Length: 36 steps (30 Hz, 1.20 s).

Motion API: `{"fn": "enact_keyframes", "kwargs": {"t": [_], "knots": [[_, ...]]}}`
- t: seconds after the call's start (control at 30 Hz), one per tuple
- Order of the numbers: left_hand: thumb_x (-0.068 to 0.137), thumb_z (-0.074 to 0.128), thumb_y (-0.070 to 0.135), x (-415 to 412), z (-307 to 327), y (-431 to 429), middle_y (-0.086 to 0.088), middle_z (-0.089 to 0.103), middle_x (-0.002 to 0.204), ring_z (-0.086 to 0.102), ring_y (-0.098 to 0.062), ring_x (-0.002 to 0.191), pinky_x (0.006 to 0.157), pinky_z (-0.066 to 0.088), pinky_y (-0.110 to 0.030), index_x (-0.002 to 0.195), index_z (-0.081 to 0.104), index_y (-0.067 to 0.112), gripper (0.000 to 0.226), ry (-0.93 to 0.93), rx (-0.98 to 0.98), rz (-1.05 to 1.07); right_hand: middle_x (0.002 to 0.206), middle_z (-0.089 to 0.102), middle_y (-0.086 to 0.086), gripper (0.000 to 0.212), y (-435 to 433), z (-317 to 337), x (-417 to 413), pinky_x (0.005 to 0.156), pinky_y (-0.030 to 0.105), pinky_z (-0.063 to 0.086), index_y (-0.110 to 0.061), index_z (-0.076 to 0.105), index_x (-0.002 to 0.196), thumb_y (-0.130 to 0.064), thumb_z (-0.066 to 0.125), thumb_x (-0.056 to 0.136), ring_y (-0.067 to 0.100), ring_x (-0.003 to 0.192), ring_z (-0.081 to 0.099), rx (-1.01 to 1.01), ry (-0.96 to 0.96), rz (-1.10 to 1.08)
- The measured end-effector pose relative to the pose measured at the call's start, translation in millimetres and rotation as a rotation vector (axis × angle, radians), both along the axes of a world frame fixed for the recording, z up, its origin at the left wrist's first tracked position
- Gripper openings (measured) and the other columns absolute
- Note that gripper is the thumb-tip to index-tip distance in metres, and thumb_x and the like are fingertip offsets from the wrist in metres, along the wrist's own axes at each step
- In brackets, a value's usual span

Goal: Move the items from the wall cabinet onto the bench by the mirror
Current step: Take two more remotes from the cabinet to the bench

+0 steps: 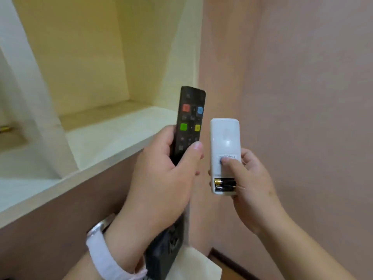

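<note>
My left hand [161,178] grips a black remote [189,122] upright; my right hand [250,188] holds a white remote [225,138] back-up, batteries [225,184] exposed. Both sit just beside each other, in front of the open wall cabinet [113,136].

Soft, even indoor light fills the scene, brightest on the pale cabinet shelf [113,136]. Shadows stay faint. The whole picture is slightly blurred, and wide-angle distortion bends the cabinet's edges at the left.
</note>
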State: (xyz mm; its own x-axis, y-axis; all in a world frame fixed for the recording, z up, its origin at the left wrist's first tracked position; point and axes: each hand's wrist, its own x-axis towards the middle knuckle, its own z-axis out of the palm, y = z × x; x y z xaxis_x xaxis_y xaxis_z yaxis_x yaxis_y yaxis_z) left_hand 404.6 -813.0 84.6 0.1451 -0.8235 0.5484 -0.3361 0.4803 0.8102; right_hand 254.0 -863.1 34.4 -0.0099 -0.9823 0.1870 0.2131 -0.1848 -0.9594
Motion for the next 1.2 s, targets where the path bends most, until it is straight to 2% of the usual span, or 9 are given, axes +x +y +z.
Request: {"fn": "enact_keyframes", "kwargs": {"t": [0.1, 0.27, 0.37, 0.57, 0.7, 0.83, 1.0, 1.2], "knots": [[0.092, 0.060, 0.021, -15.2, -20.6, -3.9, 0.005, 0.071, 0.080, 0.069, -0.012, 0.067, 0.060, 0.053, -0.020, 0.091, 0.063, 0.026, 0.006, 0.063, 0.126, -0.162, 0.089, 0.074, 0.004, 0.035, 23.8, -11.9, -23.9, 0.063, 0.035, 0.049, -0.019, 0.064, 0.106, -0.032, 0.066, 0.073, 0.018, 0.075, 0.068, 0.058, 0.042, -0.088], [0.094, 0.058, 0.026, -57.3, -58.1, -4.7, 0.007, 0.071, 0.080, 0.068, -0.011, 0.066, 0.062, 0.049, -0.028, 0.102, 0.062, 0.027, 0.009, 0.158, 0.329, -0.285, 0.083, 0.072, 0.003, 0.026, 63.5, -32.0, -77.2, 0.056, 0.033, 0.049, -0.019, 0.064, 0.101, -0.027, 0.065, 0.077, 0.016, 0.068, 0.066, 0.101, 0.088, -0.295], [0.095, 0.057, 0.023, -90.5, -67.8, 8.6, 0.005, 0.071, 0.079, 0.066, -0.012, 0.064, 0.065, 0.051, -0.029, 0.101, 0.061, 0.028, 0.009, 0.158, 0.365, -0.383, 0.083, 0.071, 0.004, 0.014, 92.3, -37.0, -109.2, 0.058, 0.036, 0.048, -0.019, 0.065, 0.100, -0.018, 0.065, 0.087, 0.018, 0.070, 0.064, 0.111, 0.072, -0.387], [0.095, 0.057, 0.017, -178.0, -66.6, 54.2, 0.001, 0.069, 0.074, 0.062, -0.014, 0.059, 0.063, 0.054, -0.030, 0.099, 0.062, 0.022, 0.009, 0.177, 0.414, -0.573, 0.081, 0.071, 0.002, 0.013, 169.5, -37.5, -184.5, 0.058, 0.034, 0.048, -0.016, 0.062, 0.100, -0.016, 0.064, 0.088, 0.016, 0.068, 0.065, 0.089, 0.038, -0.541], [0.094, 0.057, 0.020, -256.5, -69.4, 110.0, 0.001, 0.070, 0.077, 0.064, -0.015, 0.063, 0.070, 0.054, -0.037, 0.102, 0.062, 0.028, 0.012, 0.106, 0.440, -0.699, 0.083, 0.072, 0.006, 0.010, 246.6, -45.9, -251.9, 0.063, 0.038, 0.050, -0.015, 0.062, 0.101, -0.012, 0.060, 0.092, 0.022, 0.072, 0.066, 0.135, 0.005, -0.691], [0.093, 0.057, 0.013, -340.2, -73.7, 185.5, 0.000, 0.071, 0.075, 0.062, -0.015, 0.059, 0.063, 0.051, -0.032, 0.099, 0.063, 0.023, 0.013, 0.090, 0.499, -0.828, 0.091, 0.074, 0.009, 0.011, 337.6, -52.3, -319.7, 0.071, 0.045, 0.054, -0.015, 0.061, 0.103, -0.011, 0.060, 0.093, 0.025, 0.079, 0.069, 0.159, -0.026, -0.831], [0.093, 0.057, 0.014, -440.1, -86.3, 285.6, -0.005, 0.070, 0.076, 0.063, -0.017, 0.060, 0.062, 0.053, -0.034, 0.100, 0.062, 0.021, 0.011, -0.029, 0.522, -1.027, 0.090, 0.074, 0.005, 0.012, 461.4, -65.7, -393.7, 0.064, 0.034, 0.054, -0.016, 0.061, 0.105, -0.014, 0.062, 0.093, 0.020, 0.078, 0.070, 0.179, -0.041, -1.011], [0.093, 0.056, 0.008, -537.2, -103.8, 412.3, -0.008, 0.067, 0.073, 0.057, -0.018, 0.055, 0.050, 0.050, -0.025, 0.104, 0.058, 0.012, 0.011, -0.108, 0.610, -1.282, 0.088, 0.073, 0.001, 0.013, 609.3, -81.4, -456.6, 0.061, 0.029, 0.053, -0.019, 0.062, 0.104, -0.016, 0.063, 0.092, 0.013, 0.073, 0.069, 0.216, -0.059, -1.281]]}}
